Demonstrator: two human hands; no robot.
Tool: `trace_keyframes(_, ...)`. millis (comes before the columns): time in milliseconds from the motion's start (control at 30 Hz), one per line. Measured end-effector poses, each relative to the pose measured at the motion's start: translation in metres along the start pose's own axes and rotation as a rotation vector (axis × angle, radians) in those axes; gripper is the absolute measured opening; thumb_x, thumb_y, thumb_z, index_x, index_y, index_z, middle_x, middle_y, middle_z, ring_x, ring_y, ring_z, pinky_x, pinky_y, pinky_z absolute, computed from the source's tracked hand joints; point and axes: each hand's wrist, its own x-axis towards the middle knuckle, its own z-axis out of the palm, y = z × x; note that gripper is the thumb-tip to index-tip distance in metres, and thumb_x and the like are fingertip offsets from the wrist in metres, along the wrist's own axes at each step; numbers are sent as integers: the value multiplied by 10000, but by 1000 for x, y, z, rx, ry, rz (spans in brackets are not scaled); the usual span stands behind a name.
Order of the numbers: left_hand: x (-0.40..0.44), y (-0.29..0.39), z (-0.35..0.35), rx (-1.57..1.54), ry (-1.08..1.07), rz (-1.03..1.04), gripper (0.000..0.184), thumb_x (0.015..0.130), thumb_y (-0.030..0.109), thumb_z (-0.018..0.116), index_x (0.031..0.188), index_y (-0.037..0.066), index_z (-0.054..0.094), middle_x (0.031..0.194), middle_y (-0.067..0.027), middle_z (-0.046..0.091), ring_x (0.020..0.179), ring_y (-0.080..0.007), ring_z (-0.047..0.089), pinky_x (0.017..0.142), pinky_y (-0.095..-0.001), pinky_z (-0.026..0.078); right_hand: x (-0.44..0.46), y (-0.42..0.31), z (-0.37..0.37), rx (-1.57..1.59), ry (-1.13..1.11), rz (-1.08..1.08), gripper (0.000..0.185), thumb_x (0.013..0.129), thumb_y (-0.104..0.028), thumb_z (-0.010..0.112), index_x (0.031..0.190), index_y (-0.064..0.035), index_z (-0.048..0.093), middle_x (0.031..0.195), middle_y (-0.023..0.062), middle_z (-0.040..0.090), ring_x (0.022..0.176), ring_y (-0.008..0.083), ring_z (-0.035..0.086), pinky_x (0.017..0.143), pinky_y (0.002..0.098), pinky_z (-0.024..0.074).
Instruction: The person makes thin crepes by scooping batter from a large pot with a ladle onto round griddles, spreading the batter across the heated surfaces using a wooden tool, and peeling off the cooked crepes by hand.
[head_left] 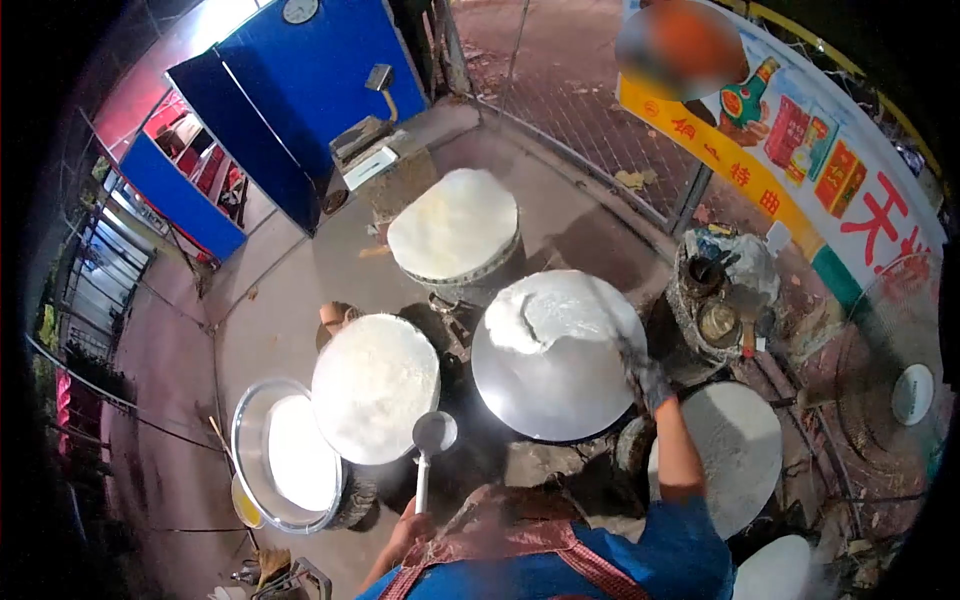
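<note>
My left hand (408, 528) is closed round the handle of a ladle (435, 433), whose round bowl is over the near edge of a white-covered round pan (375, 390). My right hand (652, 383), in a dark glove, is at the right rim of a larger round griddle (560, 395). White batter (575, 305) covers the upper part of this griddle, with a thicker mound at the upper left. The griddle's lower part shows bare grey metal. The gloved fingers are blurred, and what they hold, if anything, cannot be made out.
A metal basin (240, 450) of white liquid stands at the left. Another white-topped round pan (455, 225) is farther ahead. A pale round sheet (735, 455) lies right of my forearm. Jars and tools sit on a stand (760, 270) at the right, below a banner (800, 130).
</note>
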Motion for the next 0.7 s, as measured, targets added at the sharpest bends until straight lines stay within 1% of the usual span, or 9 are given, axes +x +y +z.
trace_keyframes(133,-4,-2,5,-15,40,-21,529,763,31,399,1258,155,258,589,2,346,457,-91,321,389,-215,281,9,-3,11,-144,-52,204,290,860,-255,406,1064,-80,513,823,48,603,671,156,553,619,262,449)
trace_keyframes(167,-4,-2,5,-46,34,-25,525,764,32,399,1256,153,261,589,2,346,456,-90,320,389,-213,278,-3,5,15,26,-54,383,333,872,-287,375,1124,-88,467,829,48,610,636,162,565,604,263,463)
trace_keyframes(233,-5,-7,5,-78,34,-14,534,763,23,404,1258,161,259,587,11,341,455,-82,315,388,-210,274,-19,27,4,-143,-279,30,370,878,-305,367,1168,-89,446,836,40,615,582,148,559,544,252,457)
trace_keyframes(300,-8,-10,4,-77,81,7,548,762,12,412,1263,170,256,587,20,335,455,-72,312,393,-210,272,-12,36,-11,-347,-302,-413,347,867,-285,402,1126,-75,497,838,29,610,573,117,535,498,233,436)
trace_keyframes(333,-10,-11,4,-77,122,7,548,762,11,416,1262,170,258,588,22,336,456,-69,313,397,-210,271,-6,15,-2,-226,-111,-303,335,863,-281,416,1099,-69,523,839,26,608,582,104,529,495,227,435)
trace_keyframes(400,-15,-11,3,-9,132,14,542,767,14,415,1262,170,258,589,22,333,456,-70,314,402,-210,268,4,-48,9,-166,-14,20,316,859,-276,427,1033,-56,574,915,51,594,741,133,543,655,255,467)
trace_keyframes(467,-20,-15,2,25,139,-2,536,770,16,412,1261,169,259,590,23,331,455,-71,313,406,-209,266,12,-42,4,-163,-67,209,314,847,-254,449,1091,-77,535,987,63,568,868,157,511,771,288,430)
trace_keyframes(633,-24,-15,11,-31,136,-18,524,770,20,415,1252,164,272,591,26,327,462,-71,317,410,-209,267,-25,26,-26,194,-279,152,319,824,-254,486,1090,-85,534,982,65,560,877,157,503,763,284,416)
trace_keyframes(700,-22,-18,8,16,126,10,526,763,33,446,1245,164,279,585,26,333,472,-74,335,416,-209,279,-5,32,-48,97,-311,47,319,811,-264,507,1073,-85,542,969,64,557,878,151,500,751,277,413)
